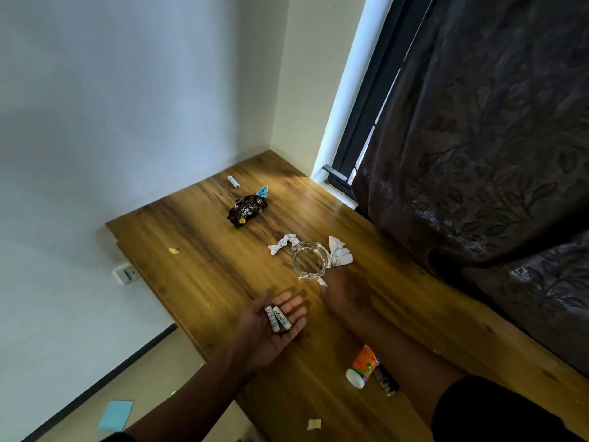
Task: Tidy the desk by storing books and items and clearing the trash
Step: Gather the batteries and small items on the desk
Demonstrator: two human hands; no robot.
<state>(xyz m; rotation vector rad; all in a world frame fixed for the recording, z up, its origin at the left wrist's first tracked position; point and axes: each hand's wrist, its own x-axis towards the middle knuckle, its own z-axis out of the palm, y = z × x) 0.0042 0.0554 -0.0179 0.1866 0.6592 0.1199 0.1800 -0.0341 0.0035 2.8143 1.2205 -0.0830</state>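
Observation:
My left hand (pixel 271 327) lies open, palm up, above the wooden desk (pixel 197 275), with two white batteries (pixel 277 319) resting on the palm. My right hand (pixel 345 291) reaches, back up, to the near side of a clear glass dish (pixel 310 260). Its fingertips meet a crumpled white tissue (pixel 340 255) beside the dish, and a small white bit (pixel 322 282) shows at its thumb side. The fingers are in shadow, so whether they grip anything is unclear. A second crumpled tissue (pixel 283 244) lies left of the dish.
Farther back lie a black snack wrapper (pixel 247 210), a blue crumple (pixel 263 192) and a small white tube (pixel 233 182). An orange bottle (pixel 363 368) and a black object (pixel 387 381) lie near my right forearm. Paper scraps (pixel 314 424) dot the desk. A dark curtain (pixel 478 154) hangs on the right.

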